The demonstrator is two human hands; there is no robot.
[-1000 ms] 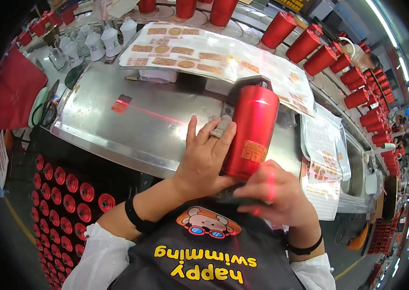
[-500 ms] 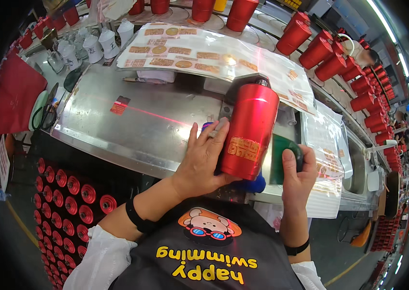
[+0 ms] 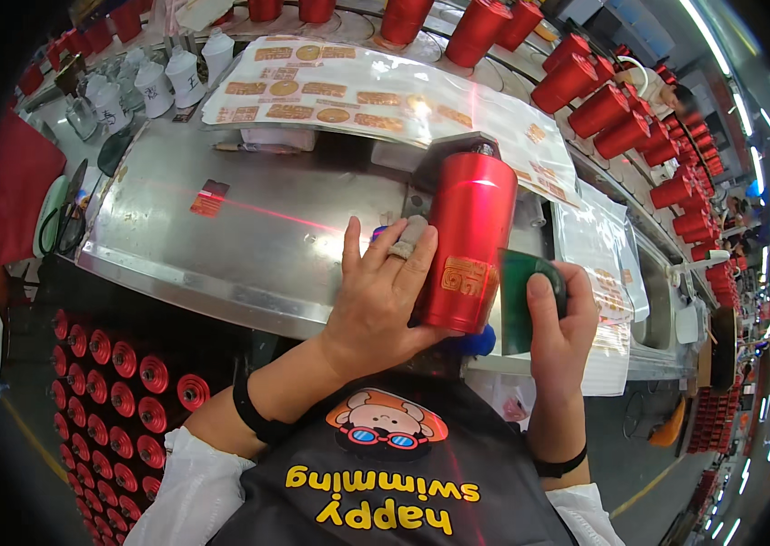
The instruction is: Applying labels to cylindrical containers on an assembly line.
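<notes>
A red metal bottle (image 3: 468, 238) lies lengthwise on a fixture at the steel table's (image 3: 221, 246) front edge, a gold decal on its near end. My left hand (image 3: 383, 293) rests flat against the bottle's left side, one finger wrapped in grey tape. My right hand (image 3: 559, 320) holds a dark green squeegee pad (image 3: 523, 293) against the bottle's right side. A blue part (image 3: 474, 343) shows just below the bottle.
Sheets of gold decals (image 3: 348, 86) lie across the back of the table and more sheets (image 3: 598, 246) at the right. Rows of red bottles (image 3: 621, 100) stand behind. White bottles (image 3: 153, 77) sit at back left, scissors (image 3: 66, 214) at left. Red bottles fill a crate (image 3: 112, 373) below.
My right hand came off the near end of the bottle, picked up the green pad and brought it against the bottle's right side. My left hand stayed on the bottle.
</notes>
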